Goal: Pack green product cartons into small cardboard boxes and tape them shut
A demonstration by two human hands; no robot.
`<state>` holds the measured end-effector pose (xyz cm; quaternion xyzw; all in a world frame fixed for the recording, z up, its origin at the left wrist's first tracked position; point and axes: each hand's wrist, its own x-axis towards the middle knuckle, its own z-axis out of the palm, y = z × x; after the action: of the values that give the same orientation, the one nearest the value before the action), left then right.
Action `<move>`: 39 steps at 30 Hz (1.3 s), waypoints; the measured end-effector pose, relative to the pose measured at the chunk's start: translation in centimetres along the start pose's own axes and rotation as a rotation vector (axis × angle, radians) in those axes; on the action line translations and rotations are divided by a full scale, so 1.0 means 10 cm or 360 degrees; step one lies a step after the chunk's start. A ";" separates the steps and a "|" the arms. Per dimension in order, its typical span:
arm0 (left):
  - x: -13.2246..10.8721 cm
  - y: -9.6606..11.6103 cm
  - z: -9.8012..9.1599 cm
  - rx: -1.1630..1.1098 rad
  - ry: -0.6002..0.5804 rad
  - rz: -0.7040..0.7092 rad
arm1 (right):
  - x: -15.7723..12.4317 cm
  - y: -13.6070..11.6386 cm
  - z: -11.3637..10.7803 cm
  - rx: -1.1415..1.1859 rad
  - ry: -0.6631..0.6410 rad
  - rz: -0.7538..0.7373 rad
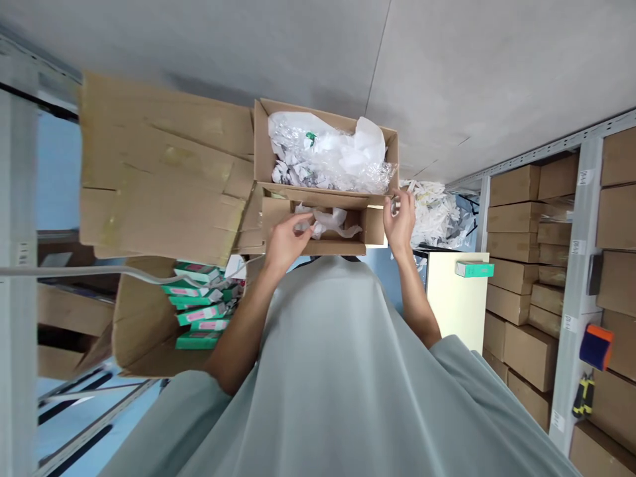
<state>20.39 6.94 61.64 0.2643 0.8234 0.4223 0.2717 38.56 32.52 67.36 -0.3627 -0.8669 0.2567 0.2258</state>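
A small open cardboard box (315,248) stands right in front of my body, with crumpled white paper (330,222) inside. My left hand (291,242) reaches over its left end, thumb and fingers curved around the left part of the paper; whether they pinch it is too small to tell. At the right end, beside the raised flap (374,225), is my right hand (400,218), its thumb and fingers apart with nothing seen between them. Directly behind, a larger open box (263,142) holds white paper, clear plastic wrap and shredded paper.
Flattened cardboard (169,172) lies at the left. Below it, a carton (144,318) holds several green-and-white boxes (199,340). White shredded paper (432,215) is piled at the right. A green box (474,269) rests on a cream panel (457,305). Shelves of cartons (529,358) stand far right.
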 end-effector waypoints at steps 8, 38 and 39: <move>-0.04 -0.13 -0.14 0.0382 0.0373 -0.0034 | -0.70 0.15 0.21 -0.0379 -0.0520 0.0525; -0.44 1.14 1.76 0.0488 -0.1063 0.0680 | -3.66 0.81 -0.98 0.0391 0.0731 0.1896; -0.50 1.25 1.95 0.0504 -0.1107 0.0721 | -3.77 0.89 -1.07 0.0385 0.0790 0.1921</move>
<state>39.56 20.66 63.57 0.6027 0.6590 0.2257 0.3893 73.22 12.85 62.41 -0.8051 -0.3990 0.3425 0.2745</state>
